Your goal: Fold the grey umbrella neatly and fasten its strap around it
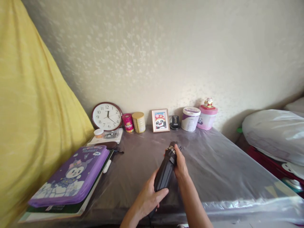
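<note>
1. Over the near middle of the worktop (213, 177), a folded black umbrella (163, 175) slants away from the person, its metal rib ends towards the wall (225, 47).
2. The left hand (148, 198) is closed around its near end, thumb on top; the right hand (180, 163) grips the far end from the side, hiding part of it. Whether the umbrella touches the surface, I cannot tell.
3. To the left, a purple case (71, 180) covers most of a green book (53, 209); a white pen-like object (107, 166) lies just beside them.
4. Beyond the case are a dark brown pouch (106, 145) and a white-lidded jar (98, 133), with a round clock (106, 116) upright behind.
5. Along the wall, from left to right, stand a magenta can (128, 123), a yellow can (139, 123), a panda picture frame (161, 120), a small black device (175, 122), a white-and-purple tub (189, 120) and a pink-lidded tub (207, 119) with a figurine (208, 103) on top.
6. A yellow curtain (35, 95) hangs down the left side; a bulky plastic-wrapped bundle (273, 133) sits beyond the right edge, well apart from the hands.
</note>
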Available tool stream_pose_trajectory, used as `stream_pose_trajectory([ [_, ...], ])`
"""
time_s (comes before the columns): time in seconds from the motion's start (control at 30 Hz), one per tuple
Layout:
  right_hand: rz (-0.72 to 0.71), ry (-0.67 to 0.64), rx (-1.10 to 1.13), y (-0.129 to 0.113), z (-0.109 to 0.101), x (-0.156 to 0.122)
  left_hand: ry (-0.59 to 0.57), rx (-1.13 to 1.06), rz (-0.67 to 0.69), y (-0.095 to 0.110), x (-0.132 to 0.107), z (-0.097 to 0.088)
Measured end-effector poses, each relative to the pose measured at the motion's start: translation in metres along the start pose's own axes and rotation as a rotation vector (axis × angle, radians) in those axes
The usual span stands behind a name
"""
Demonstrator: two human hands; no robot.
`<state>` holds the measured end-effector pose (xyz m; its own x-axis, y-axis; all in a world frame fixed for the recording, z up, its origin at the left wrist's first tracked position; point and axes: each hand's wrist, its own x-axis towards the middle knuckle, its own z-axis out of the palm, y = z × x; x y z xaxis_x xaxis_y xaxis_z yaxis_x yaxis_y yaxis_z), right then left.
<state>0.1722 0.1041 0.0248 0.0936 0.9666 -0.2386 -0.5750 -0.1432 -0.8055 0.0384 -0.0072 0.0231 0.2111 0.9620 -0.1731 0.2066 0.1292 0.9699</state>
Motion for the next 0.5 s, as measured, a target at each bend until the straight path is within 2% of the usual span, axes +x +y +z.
stream_pose_trajectory([
  [0.1, 0.002, -0.118, 0.004, -0.004, 0.000, -0.003, 0.037, 0.026, 0.039, 0.001, 0.000, -0.001],
  [0.17, -0.038, -0.141, -0.008, -0.004, 0.001, -0.004, 0.051, 0.034, 0.054, 0.001, 0.001, -0.001],
  [0.33, -0.109, -0.033, -0.012, 0.002, -0.001, 0.000, 0.086, 0.049, 0.091, -0.007, 0.005, -0.003],
  [0.43, -0.138, 0.068, -0.004, 0.005, -0.005, 0.005, 0.189, 0.142, 0.114, -0.012, 0.009, -0.005],
  [0.5, -0.135, 0.083, 0.014, 0.005, -0.007, 0.007, 0.243, 0.229, 0.149, -0.013, 0.010, -0.005],
])
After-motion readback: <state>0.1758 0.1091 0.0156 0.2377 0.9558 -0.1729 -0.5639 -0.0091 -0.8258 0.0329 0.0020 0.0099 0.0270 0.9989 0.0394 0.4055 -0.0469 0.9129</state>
